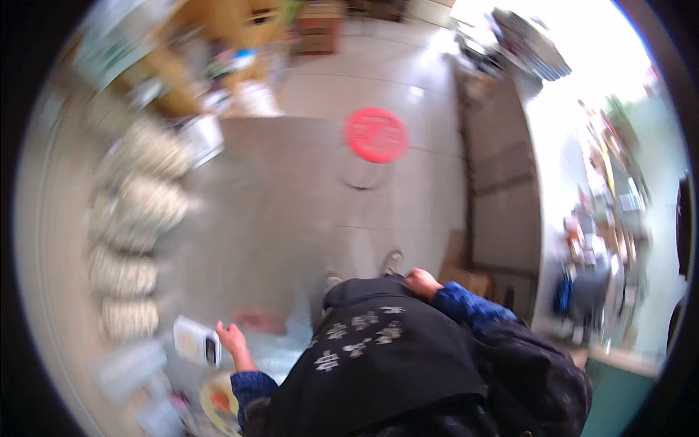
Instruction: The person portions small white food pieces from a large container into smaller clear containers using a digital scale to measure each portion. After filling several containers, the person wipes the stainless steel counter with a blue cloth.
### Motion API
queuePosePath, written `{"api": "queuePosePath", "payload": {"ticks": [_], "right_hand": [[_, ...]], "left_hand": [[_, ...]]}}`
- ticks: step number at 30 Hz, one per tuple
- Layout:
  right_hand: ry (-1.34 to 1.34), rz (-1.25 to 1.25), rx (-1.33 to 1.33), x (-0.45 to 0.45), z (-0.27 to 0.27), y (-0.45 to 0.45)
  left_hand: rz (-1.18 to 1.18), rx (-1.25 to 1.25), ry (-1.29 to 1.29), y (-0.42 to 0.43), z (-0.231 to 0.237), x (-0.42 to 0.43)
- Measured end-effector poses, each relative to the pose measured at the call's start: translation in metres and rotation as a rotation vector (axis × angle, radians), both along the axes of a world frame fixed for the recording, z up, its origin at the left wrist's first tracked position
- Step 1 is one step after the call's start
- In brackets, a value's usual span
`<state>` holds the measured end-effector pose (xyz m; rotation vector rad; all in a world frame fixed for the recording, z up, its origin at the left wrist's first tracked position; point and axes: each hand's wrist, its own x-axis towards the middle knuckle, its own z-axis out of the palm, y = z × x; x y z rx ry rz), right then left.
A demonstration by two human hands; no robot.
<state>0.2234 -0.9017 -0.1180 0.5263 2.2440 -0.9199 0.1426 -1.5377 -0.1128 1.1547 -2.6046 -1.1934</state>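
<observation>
Over the edge of a shiny metal table [262, 207] at my left, my left hand [234, 340] is raised with its fingers partly curled. It seems to hold nothing, though blur hides the fingers' exact pose. Just left of it lies a white digital scale [191, 341] with a dark display. Closer to my body is a pale yellow round bowl or plate [210, 407] with something orange-red in it. My right hand [423, 283] is beside the front of my black apron [393, 349], its fingers curled. Whether it grips anything cannot be made out.
Pale bundles [131, 273], seemingly noodles, line the table's far left side. A red round stool [377, 135] stands on the tiled floor [426, 180]. A long counter [557, 262] with blurred items runs along the right. Cardboard boxes [319, 30] sit beyond the table.
</observation>
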Motion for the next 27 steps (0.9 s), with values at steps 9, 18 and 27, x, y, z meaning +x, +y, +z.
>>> {"api": "queuePosePath", "payload": {"ticks": [9,18,27], "right_hand": [[0.006,-0.599,-0.021,0.137,-0.026,0.053],[-0.182,-0.755,-0.008,0.288,-0.067,0.145],[-0.182,-1.185,0.013,0.319,-0.048,0.185]], "left_hand": [[-1.246,0.022,-0.223,0.315,0.040,-0.037],[-1.577,-0.166,-0.714,0.389,-0.051,-0.050],[-1.582,-0.004,-0.954,0.484,-0.117,-0.140]]}}
